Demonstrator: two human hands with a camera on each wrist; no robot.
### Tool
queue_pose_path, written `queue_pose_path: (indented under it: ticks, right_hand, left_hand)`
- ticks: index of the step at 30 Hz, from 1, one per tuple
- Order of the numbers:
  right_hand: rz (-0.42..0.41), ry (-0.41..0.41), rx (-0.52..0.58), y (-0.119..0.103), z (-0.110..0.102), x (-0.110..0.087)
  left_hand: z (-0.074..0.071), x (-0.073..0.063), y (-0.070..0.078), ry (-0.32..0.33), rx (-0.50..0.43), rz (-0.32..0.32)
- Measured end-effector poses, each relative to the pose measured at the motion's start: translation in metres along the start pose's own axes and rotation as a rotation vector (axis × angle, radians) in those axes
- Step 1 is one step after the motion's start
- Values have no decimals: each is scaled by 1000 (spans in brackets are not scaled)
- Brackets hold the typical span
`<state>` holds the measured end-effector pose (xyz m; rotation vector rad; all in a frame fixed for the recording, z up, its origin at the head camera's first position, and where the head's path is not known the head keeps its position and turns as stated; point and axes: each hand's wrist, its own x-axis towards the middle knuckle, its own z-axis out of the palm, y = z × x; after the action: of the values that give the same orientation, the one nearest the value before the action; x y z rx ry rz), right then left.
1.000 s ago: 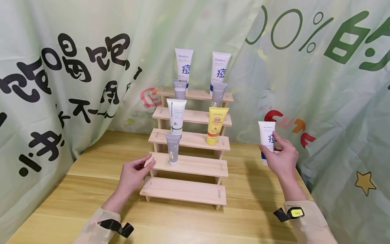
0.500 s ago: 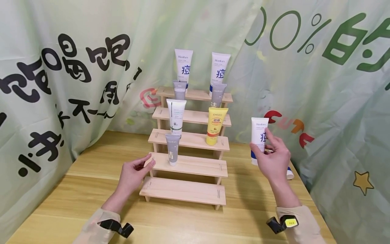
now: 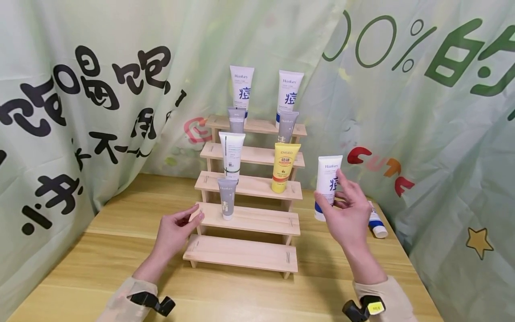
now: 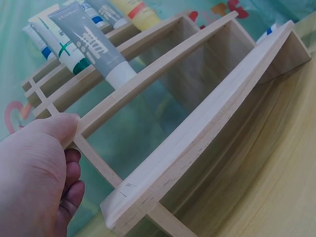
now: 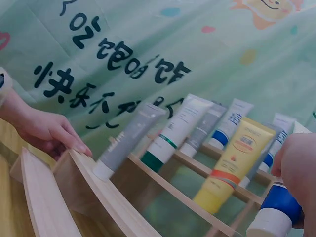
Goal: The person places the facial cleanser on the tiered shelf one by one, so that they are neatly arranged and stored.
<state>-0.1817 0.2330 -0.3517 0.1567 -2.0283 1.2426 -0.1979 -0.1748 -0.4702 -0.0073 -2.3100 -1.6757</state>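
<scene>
My right hand pinches a white and blue tube upright between thumb and fingers, right of a stepped wooden rack. My left hand grips the left end of the rack's second step from the bottom; the left wrist view shows the thumb on the board's edge. On that step stands a grey tube with its cap down. A white tube with green print and a yellow tube stand one step higher. Two grey tubes and two white and blue tubes occupy the upper steps.
Another white and blue tube lies on the wooden table behind the right hand, near the table's right edge. Printed curtains hang close behind the rack and along both sides.
My right hand has carried the white and blue tube leftward, closer to the rack. The tube lying on the table has come into sight behind it. The left hand keeps its place.
</scene>
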Motion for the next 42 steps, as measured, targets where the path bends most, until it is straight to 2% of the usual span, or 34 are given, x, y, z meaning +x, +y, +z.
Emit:
queue_pose_path:
  ticks: [11, 17, 28, 37, 42]
  right_hand:
    - [-112, -4, 48, -9, 17, -13]
    - [-202, 37, 92, -11, 30, -21]
    - [-312, 89, 131, -3, 57, -36]
    - [-428, 126, 128, 15, 81, -42]
    - [-445, 132, 132, 23, 89, -46]
  left_hand:
    - [0, 0, 0, 4, 19, 10]
    - [0, 1, -1, 8, 22, 11]
    - [0, 0, -2, 6, 1, 19]
    - [0, 0, -2, 3, -9, 15]
    - [0, -1, -1, -2, -15, 9]
